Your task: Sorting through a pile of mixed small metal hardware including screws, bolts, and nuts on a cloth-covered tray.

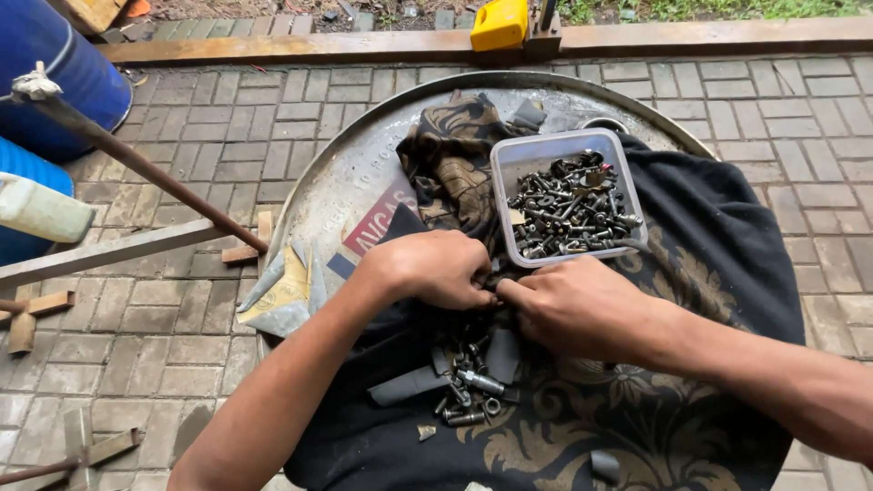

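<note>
My left hand [435,268] and my right hand [577,305] meet fingertip to fingertip over a black cloth with a gold pattern [718,245] spread on a round metal drum top [341,177]. Both hands have their fingers curled; whatever they pinch between them is hidden. Just below the hands lies a small pile of loose bolts and nuts [468,391] with dark rubber strips [406,386]. Right above my right hand stands a clear plastic tub [532,155] full of several dark bolts, nuts and screws [573,209].
Blue barrels [55,64] stand at the far left. A rusty rod [155,173] and a metal bar [109,250] reach toward the drum. Wood scraps [36,314] lie on the brick paving. A yellow object [498,23] sits on the wooden beam [709,36] at the back.
</note>
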